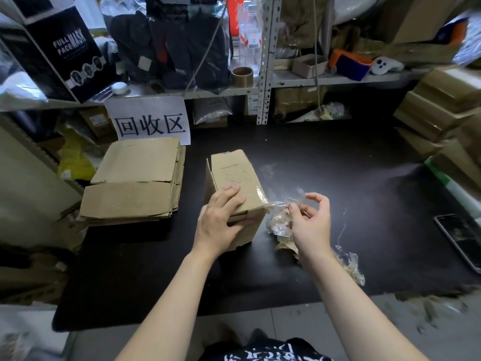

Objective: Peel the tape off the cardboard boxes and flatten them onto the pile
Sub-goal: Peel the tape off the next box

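Your right thumb (295, 213) and forefinger pinch the free end of a strip of clear tape (272, 204). The strip runs taut from that pinch back to the near right top corner of the box (234, 170), where it is stuck. The other fingers of your right hand (309, 226) curl loosely above the pinch and touch nothing. The wrist is bent a little inward, and the bare forearm comes up from the lower right.

The fingers (234, 196) of your left hand (217, 224) lie straight and close together, pressed flat on the top of the box. The thumb lies along the near face just under the top edge. That forearm rises from the bottom centre and leans right.

The box stands upright and unflattened near the middle of the black table (351, 165), with a flap loose at its far end. A crumpled wad of tape (279, 229) lies on the table just beside the box, under your right hand. The pile (135, 178) of flattened cardboard sits to the left, apart from the box, below a paper sign (151, 121). A phone (460, 238) lies at the table's right edge.
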Motion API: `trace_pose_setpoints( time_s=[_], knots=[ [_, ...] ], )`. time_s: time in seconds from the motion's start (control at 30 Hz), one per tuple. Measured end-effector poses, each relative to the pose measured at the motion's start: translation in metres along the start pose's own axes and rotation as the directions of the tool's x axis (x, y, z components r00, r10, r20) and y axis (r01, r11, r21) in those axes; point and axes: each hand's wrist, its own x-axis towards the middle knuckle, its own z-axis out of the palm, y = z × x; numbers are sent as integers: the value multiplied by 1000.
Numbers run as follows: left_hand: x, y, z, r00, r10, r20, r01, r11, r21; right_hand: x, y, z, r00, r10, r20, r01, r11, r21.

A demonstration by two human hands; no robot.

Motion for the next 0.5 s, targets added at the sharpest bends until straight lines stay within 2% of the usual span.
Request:
trace_pose_setpoints(
  time_s=[0.13,0.3,0.37,0.5],
  knots=[
    [-1,3,-1,999,-32,-11,32,999,7,3,-12,-3,972,162,169,-213,911,352],
    [-1,6,-3,998,-54,-16,54,999,4,-6,-13,-3,915,146,375,-341,776,531],
    [-1,8,-3,998,-59,-12,59,998,9,-3,-15,1,925,148,350,-316,812,490],
    [-2,8,-2,998,-62,-4,62,998,8,3,-8,11,956,139,259,-184,971,155]
  ],
)
